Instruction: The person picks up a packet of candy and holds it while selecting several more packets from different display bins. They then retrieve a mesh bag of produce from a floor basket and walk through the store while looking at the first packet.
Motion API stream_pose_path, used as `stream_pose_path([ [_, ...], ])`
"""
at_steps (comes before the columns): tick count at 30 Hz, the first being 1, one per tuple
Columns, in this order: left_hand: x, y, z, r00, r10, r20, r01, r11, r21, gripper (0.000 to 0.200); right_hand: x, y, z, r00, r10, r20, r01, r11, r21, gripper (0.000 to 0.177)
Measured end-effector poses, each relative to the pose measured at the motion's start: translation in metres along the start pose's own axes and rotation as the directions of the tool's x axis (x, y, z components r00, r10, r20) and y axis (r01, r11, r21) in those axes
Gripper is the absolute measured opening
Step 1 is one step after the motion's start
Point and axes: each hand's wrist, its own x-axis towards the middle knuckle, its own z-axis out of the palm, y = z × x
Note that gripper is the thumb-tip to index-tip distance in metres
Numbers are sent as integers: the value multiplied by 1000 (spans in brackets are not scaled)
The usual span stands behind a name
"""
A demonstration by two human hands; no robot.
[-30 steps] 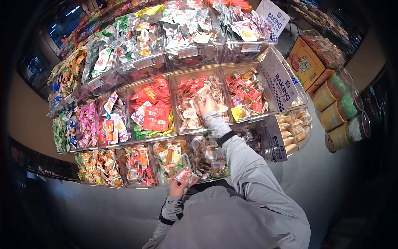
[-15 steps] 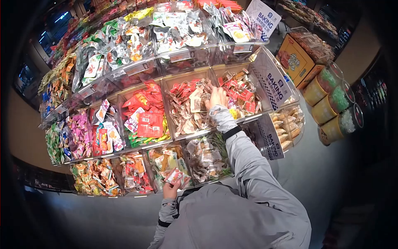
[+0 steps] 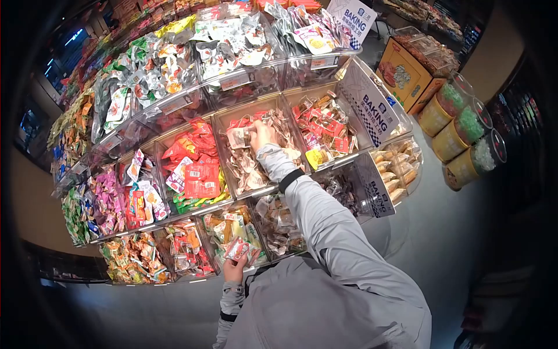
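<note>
My right hand (image 3: 263, 136) reaches into a clear bin (image 3: 218, 152) of small brown-and-red wrapped snacks in the middle row. Its fingers are closed on the edge of a pale brown snack packet (image 3: 238, 138), just above the pile of similar packets (image 3: 251, 168). Low in front of me, my left hand (image 3: 234, 270) grips a small red-and-white snack packet (image 3: 236, 249) by its lower edge. That packet is held over a lower bin of yellowish and green packets (image 3: 224, 228).
Bins of red packets (image 3: 201, 180) and red-and-brown snacks (image 3: 325, 129) flank the reached-into bin. A printed sign panel (image 3: 370, 110) stands at the right end. Several yellow tubs (image 3: 459, 172) and an orange box (image 3: 404, 75) stand farther right.
My right hand has moved left, from beside the divider to the middle of the brown-snack bin. My left hand still holds its packet. The view has shifted slightly.
</note>
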Motion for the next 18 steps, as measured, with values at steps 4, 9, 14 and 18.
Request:
stream_pose_path([
  [4,6,-17,0,1000,23,13,-22,995,-95,24,29,2,-10,992,69,102,-57,992,-114,34],
  [9,4,-14,-3,999,52,1,-52,993,-105,23,48,30,-51,980,-50,193,98,964,-248,42],
  [14,2,-16,-7,998,53,16,-51,994,-102,24,28,69,-156,923,225,310,-47,869,-492,42],
  [18,6,-18,-2,998,43,43,-38,993,-109,25,-18,71,-159,792,391,469,-39,799,-601,76],
])
